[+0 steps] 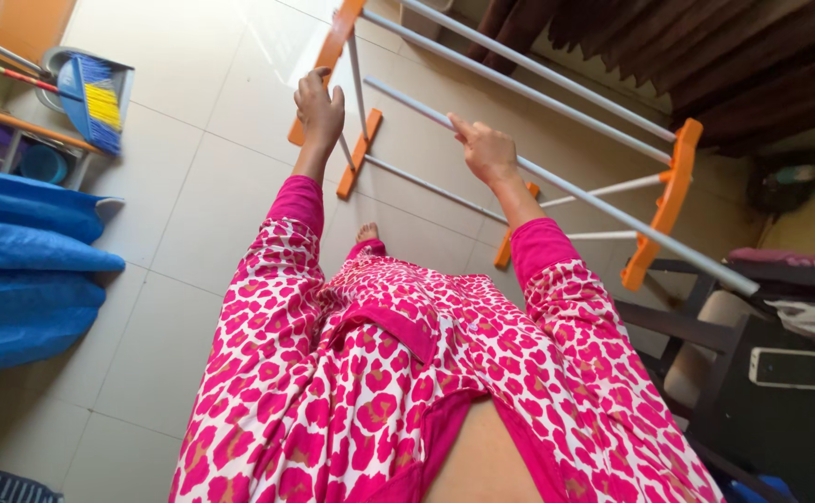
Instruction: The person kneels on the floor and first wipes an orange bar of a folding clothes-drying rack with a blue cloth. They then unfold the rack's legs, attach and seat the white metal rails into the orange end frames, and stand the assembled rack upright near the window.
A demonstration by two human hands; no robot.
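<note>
White metal rods and orange plastic brackets make up the drying rack (556, 140), which stands folded out on the pale tiled floor (193, 186) near the dark curtain (705, 56). Rods run parallel from the rack's near end to its far end; orange side pieces join them at both ends. Left hand (319, 107) is closed around the orange bracket at the rack's near end, arm outstretched. Right hand (484, 149) grips one white rod close to that same end, fingers wrapped over it. Both sleeves are pink, leopard-patterned. Blue broom (95, 102) leans at the floor's far-left edge, well apart from the rack.
</note>
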